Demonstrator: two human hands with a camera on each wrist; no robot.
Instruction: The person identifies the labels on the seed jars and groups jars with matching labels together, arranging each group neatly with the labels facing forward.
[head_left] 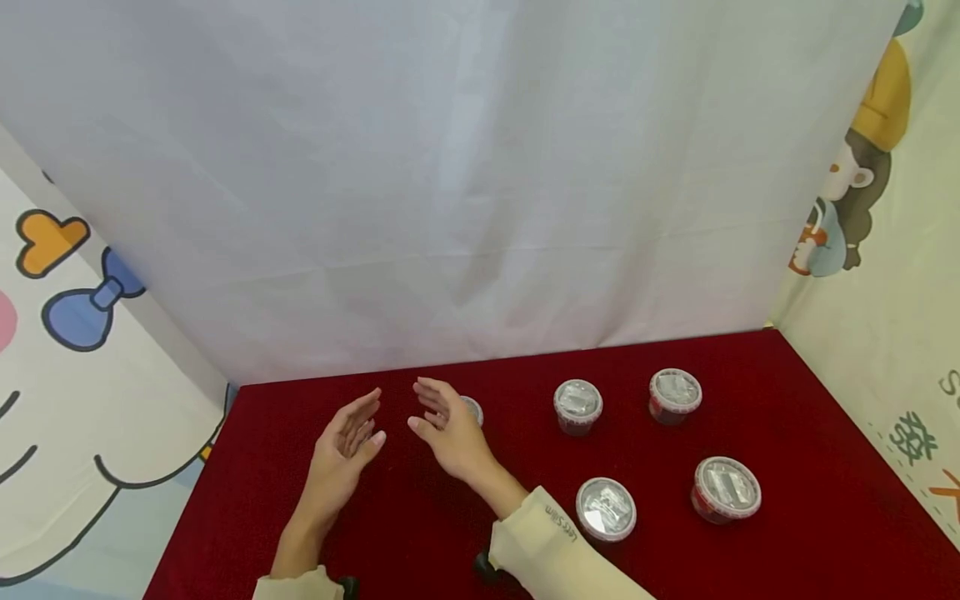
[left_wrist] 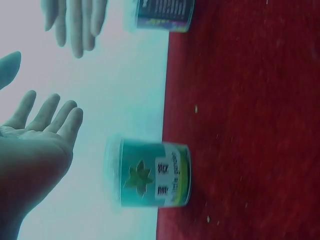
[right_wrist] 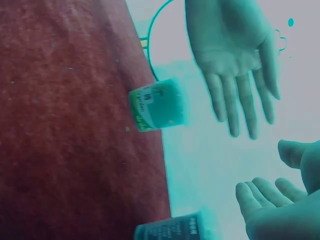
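Observation:
In the head view my left hand (head_left: 337,458) and right hand (head_left: 450,429) hover over the red tabletop, palms facing each other with a gap between. Both have loosely bent fingers and hold nothing. A small lidded tub (head_left: 474,408) is partly hidden behind the right hand. In the left wrist view a tub with a leaf label (left_wrist: 145,172) stands near my left hand (left_wrist: 45,142), and a dark-labelled tub (left_wrist: 165,12) is cut off at the top. The right wrist view shows a green-labelled tub (right_wrist: 156,105) and a dark tub (right_wrist: 170,229) beyond my right hand (right_wrist: 280,210).
Several clear-lidded tubs stand to the right: two at the back, a left one (head_left: 577,404) and a right one (head_left: 675,393), and two nearer, a left one (head_left: 606,508) and a right one (head_left: 725,490). A white curtain (head_left: 450,183) hangs behind the red tabletop (head_left: 525,467); printed cloths flank it.

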